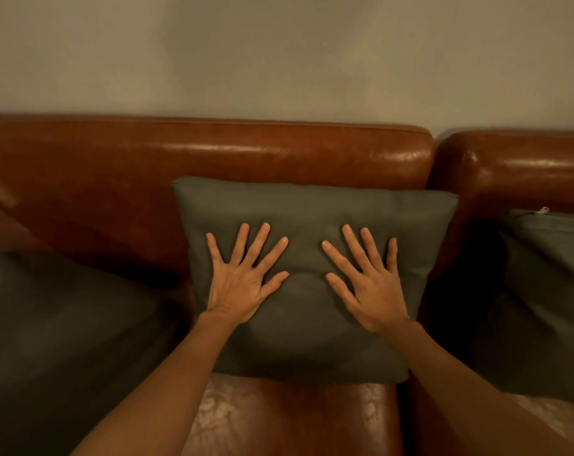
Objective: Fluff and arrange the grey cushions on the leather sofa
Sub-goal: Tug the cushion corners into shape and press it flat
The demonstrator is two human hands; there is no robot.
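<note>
A square grey cushion (312,212) stands upright against the back of the brown leather sofa (213,153), in the middle of the view. My left hand (243,278) lies flat on its front, fingers spread and straight. My right hand (368,284) presses the same face to the right, fingers also spread. A second grey cushion (58,330) lies at the left on the seat. A third grey cushion (542,297) leans against the sofa back at the right, its zip end up.
The sofa back is split by a gap (434,159) into two sections. Worn, pale patches show on the leather seat (279,419) below the middle cushion. A plain wall (279,54) rises behind the sofa.
</note>
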